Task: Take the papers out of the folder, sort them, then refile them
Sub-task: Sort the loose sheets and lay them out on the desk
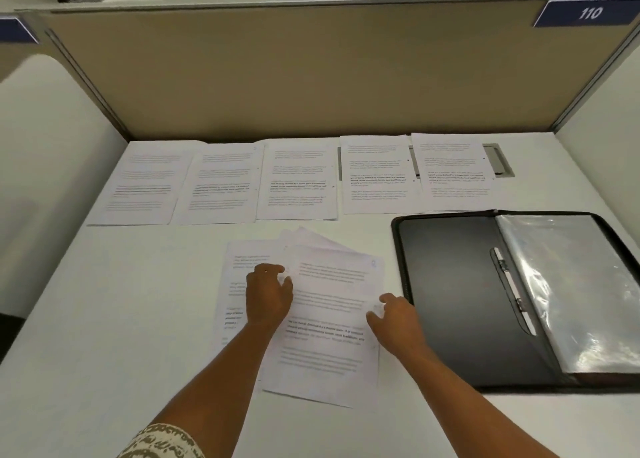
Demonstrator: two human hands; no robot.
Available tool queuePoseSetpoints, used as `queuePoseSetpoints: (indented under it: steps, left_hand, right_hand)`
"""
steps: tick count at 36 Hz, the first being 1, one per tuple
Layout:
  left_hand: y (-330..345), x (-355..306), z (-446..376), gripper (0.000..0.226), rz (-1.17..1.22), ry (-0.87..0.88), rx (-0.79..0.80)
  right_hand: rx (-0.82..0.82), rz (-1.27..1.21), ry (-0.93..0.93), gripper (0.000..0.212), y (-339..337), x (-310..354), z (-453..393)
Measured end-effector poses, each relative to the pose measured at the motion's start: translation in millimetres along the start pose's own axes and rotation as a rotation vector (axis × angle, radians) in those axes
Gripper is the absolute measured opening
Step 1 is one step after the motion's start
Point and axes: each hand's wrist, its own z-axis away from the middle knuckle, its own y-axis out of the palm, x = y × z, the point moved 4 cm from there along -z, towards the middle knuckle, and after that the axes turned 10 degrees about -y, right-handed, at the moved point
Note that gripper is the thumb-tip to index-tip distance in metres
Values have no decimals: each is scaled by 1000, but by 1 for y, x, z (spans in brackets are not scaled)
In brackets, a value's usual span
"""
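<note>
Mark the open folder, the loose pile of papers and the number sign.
open folder (450, 295), head view, bare black inside cover.
loose pile of papers (329, 353), head view, top sheet's text.
number sign (588, 13), head view, the digits.

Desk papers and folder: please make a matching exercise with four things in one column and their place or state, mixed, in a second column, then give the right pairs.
Things:
1. row of sheets
2. loose stack of papers
3. folder
4. sign with 110

Places or states:
A. lying open at the right of the desk
B. on the top edge of the partition, far right
C. under both hands, near the front of the desk
D. side by side along the partition

Pairs: 1-D, 2-C, 3-A, 4-B
</note>
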Motion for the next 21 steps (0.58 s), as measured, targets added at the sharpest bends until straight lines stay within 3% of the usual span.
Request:
queuePoseSetpoints:
  steps: [5, 10, 12, 17, 21]
  left_hand:
    - [-6, 13, 0, 36, -147, -49, 18]
    - [-6, 22, -3, 39, -144, -74, 129]
    - [-6, 25, -7, 39, -135, -53, 164]
    - [-12, 30, -12, 38, -56, -63, 210]
    - [-16, 38, -19, 34, -7, -125, 237]
  right_hand:
    - [-46, 0, 64, 40, 11, 0, 10]
    - [-96, -151, 158, 65, 18, 7, 12]
    - [-127, -245, 193, 64, 22, 9, 13]
    - [-178, -361, 271, 44, 34, 15, 16]
    - [-176, -318, 280, 9, 43, 15, 17]
